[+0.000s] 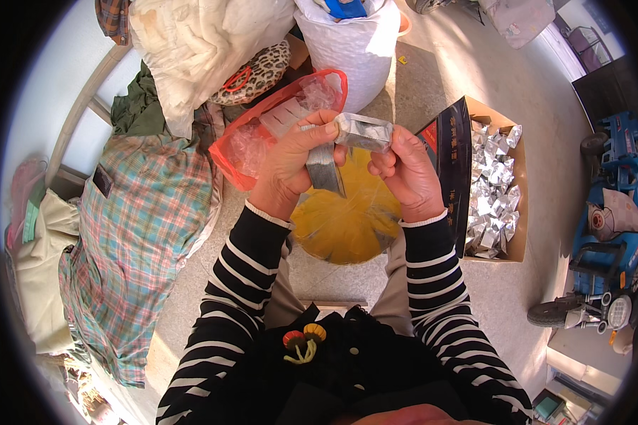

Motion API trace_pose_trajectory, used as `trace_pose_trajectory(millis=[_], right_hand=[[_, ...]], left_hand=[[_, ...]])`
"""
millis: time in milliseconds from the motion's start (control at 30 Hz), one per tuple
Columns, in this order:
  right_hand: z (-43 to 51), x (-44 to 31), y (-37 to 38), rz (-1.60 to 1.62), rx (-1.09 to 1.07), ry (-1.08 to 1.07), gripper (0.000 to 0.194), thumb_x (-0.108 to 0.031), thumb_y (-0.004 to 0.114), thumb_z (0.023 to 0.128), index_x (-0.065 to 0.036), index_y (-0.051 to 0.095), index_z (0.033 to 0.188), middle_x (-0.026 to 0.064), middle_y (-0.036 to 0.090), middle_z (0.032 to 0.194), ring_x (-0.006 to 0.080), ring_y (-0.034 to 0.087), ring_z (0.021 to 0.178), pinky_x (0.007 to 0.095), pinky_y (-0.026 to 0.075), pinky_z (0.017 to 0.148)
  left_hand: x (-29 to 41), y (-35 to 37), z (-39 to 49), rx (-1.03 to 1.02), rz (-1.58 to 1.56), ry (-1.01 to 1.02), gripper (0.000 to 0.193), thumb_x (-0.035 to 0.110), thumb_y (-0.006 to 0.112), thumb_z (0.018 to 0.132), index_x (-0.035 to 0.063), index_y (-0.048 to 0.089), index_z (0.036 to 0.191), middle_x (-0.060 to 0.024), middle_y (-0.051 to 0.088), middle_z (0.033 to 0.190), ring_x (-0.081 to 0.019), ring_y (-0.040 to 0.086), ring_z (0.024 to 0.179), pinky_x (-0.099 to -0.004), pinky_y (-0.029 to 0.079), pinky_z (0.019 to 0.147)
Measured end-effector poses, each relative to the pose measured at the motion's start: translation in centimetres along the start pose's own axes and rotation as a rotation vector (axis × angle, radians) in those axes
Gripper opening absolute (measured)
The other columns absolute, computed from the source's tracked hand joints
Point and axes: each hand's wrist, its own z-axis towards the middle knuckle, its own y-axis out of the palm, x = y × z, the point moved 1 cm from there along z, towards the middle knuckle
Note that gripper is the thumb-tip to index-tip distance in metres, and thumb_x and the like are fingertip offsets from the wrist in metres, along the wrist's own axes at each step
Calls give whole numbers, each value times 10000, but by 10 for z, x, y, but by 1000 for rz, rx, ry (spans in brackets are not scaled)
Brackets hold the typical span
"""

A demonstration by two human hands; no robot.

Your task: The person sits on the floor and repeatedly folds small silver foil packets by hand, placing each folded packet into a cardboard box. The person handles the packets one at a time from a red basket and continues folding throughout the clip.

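A folded silver foil paper piece (pixel 363 132), shaped like a small open box, is held up between both hands. My left hand (pixel 292 154) grips its left end with the thumb and also holds a stack of silver foil sheets (pixel 324 169) against the palm. My right hand (pixel 408 170) pinches the right end of the piece, its other fingers curled. Below the hands is a round yellow surface (pixel 345 223) between the knees. To the right, a cardboard box (pixel 515 228) with a black flap holds many folded foil pieces (pixel 492 186).
An open red plastic bag (pixel 228 159) with clear plastic wrapping lies beyond my left hand. Behind it stands a white woven sack (pixel 351 53). Plaid cloth (pixel 138 212) and a cream quilt (pixel 202 48) are piled on the left. A blue three-wheeled vehicle (pixel 606 244) is far right.
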Motion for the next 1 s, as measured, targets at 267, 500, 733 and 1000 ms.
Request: trace_pose_trajectory(millis=[267, 500, 733, 1000], right_hand=[[-6, -11, 8, -223, 88, -160, 120, -165, 683, 891, -60, 629, 873, -11, 559, 667, 80, 488, 576, 240, 434, 590], [-18, -32, 22, -1478, 152, -697, 118, -31, 780, 736, -44, 689, 809, 45, 622, 710, 137, 575, 594, 251, 443, 546], [-33, -51, -2, -1408, 334, -788, 120, -5, 768, 746, -37, 675, 815, 44, 625, 721, 116, 564, 603, 244, 453, 572], [-61, -125, -106, -898, 782, -569, 82, -60, 735, 839, -29, 669, 802, -28, 617, 688, 38, 490, 574, 200, 418, 551]], left_hand=[[5, -3, 2, 50, 123, 25, 254, 117, 698, 846, 30, 619, 1072, -66, 663, 904, -143, 621, 670, -262, 515, 619], [3, -12, 12, 401, 134, 92, 308, 117, 659, 862, 5, 592, 1141, -97, 682, 944, -169, 628, 679, -285, 528, 632], [-7, -15, 22, 421, 131, 70, 286, 124, 654, 860, 9, 611, 1119, -101, 673, 950, -190, 619, 679, -286, 525, 631], [-12, -10, 25, 486, 165, 62, 280, 152, 672, 860, 13, 631, 1099, -91, 665, 930, -188, 613, 684, -290, 513, 620]])
